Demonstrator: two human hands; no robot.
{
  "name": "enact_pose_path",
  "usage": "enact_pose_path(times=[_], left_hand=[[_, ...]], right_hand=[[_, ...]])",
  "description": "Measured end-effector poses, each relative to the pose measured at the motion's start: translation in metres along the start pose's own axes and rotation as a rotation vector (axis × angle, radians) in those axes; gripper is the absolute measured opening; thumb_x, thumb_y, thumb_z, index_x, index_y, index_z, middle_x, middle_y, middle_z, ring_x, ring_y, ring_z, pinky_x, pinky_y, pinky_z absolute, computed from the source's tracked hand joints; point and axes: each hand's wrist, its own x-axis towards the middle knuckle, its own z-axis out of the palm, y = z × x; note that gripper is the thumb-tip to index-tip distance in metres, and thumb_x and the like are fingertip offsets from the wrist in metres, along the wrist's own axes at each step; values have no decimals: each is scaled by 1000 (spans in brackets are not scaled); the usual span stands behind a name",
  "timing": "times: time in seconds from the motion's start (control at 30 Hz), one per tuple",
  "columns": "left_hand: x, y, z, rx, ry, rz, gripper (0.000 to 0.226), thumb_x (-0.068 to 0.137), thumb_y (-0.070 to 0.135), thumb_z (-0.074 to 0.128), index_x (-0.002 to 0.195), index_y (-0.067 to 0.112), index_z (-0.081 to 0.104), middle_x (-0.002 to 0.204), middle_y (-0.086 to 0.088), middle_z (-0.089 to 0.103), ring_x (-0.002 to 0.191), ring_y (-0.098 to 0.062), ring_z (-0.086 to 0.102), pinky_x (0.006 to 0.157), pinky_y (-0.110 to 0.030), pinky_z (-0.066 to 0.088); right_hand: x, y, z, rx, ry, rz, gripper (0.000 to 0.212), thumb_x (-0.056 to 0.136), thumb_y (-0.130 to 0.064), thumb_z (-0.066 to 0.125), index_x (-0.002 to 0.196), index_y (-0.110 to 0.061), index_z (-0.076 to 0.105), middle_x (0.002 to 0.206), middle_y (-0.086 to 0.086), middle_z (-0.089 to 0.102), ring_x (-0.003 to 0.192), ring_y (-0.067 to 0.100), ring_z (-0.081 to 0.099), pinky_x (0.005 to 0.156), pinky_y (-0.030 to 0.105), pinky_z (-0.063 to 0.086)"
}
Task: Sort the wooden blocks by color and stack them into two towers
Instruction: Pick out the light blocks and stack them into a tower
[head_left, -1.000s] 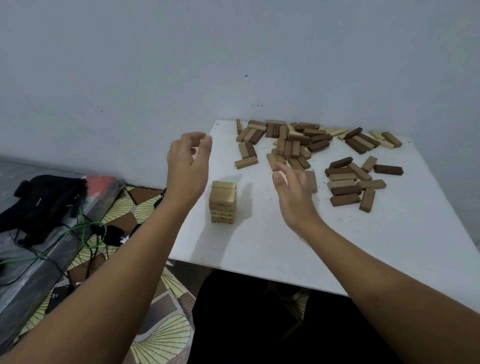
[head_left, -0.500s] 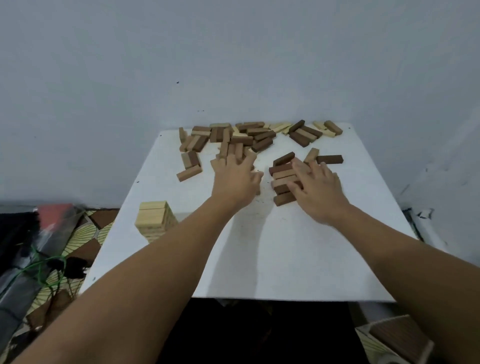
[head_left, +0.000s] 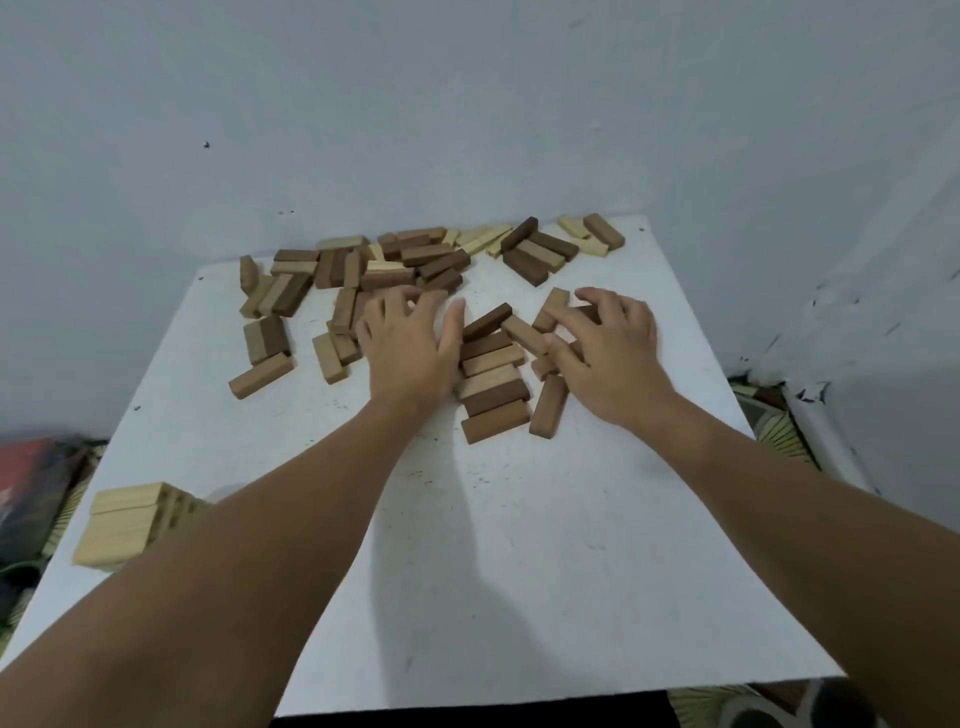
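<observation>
White table (head_left: 519, 545), near half bare; left hand (head_left: 408, 353), right hand (head_left: 605, 353) spread flat on blocks (head_left: 493, 374).

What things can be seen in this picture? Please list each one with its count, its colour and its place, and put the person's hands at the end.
loose wooden blocks: many, too many to count surely, pale, tan and dark brown mixed, scattered over the far half of the table
block cluster: about ten, brown and tan, lying side by side between the two hands
pale tower: one stack, pale wood, near left edge of the table
table: one, white, in the corner of the room
wall: grey, behind the table
red thing: one, blurred, on the floor at left
left hand: fingers spread, resting on blocks
right hand: fingers curled over blocks; grip unclear
</observation>
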Motion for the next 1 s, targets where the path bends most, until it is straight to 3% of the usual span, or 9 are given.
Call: enact_pose_path(times=[0.17, 0.27, 0.4, 0.53, 0.77, 1.0], left_hand=[[16, -5, 10, 217, -71, -80, 68, 104, 65, 26, 159, 28, 39, 159, -8, 34, 148, -34, 20, 122, -53, 10], [15, -8, 13, 186, -33, -71, 59, 104, 62, 31, 153, 33, 48, 158, -6, 38, 147, -32, 21, 120, -51, 12], [13, -7, 15, 123, 27, -69, 43, 107, 52, 38, 140, 37, 59, 151, -4, 43, 142, -31, 23, 117, -47, 14], [14, -9, 18, 107, 59, -57, 39, 108, 49, 39, 136, 39, 64, 149, -4, 44, 139, -31, 25, 116, -47, 16], [14, -8, 15, 53, 48, -74, 41, 107, 55, 40, 137, 42, 63, 146, -2, 43, 139, -29, 23, 117, -47, 19], [41, 13, 7, -78, -24, -120, 37, 102, 53, 52, 135, 41, 62, 135, -1, 46, 135, -30, 29, 120, -49, 10]], right_hand=[[42, 14, 1, -83, -148, 77, 53, 106, -49, 39, 157, -35, 36, 169, 8, 21, 153, 35, 12, 124, 56, 9], [65, 19, 0, -99, -184, 124, 60, 107, -53, 31, 162, -30, 23, 172, 8, 9, 157, 33, 2, 126, 57, 2], [94, 32, 4, -82, -110, 151, 62, 106, -55, 31, 161, -27, 24, 172, -1, 9, 157, 33, 5, 125, 60, 8], [95, 36, 11, -68, -110, 206, 60, 107, -54, 29, 159, -23, 32, 169, 4, 23, 156, 31, 13, 125, 57, 9], [86, 32, 7, 134, 58, 173, 41, 105, -44, 44, 138, -24, 59, 140, 3, 58, 127, 32, 43, 110, 47, 34], [90, 36, 9, 206, 128, 204, 31, 100, -21, 50, 123, -27, 69, 120, 0, 68, 112, 28, 50, 101, 48, 43]])
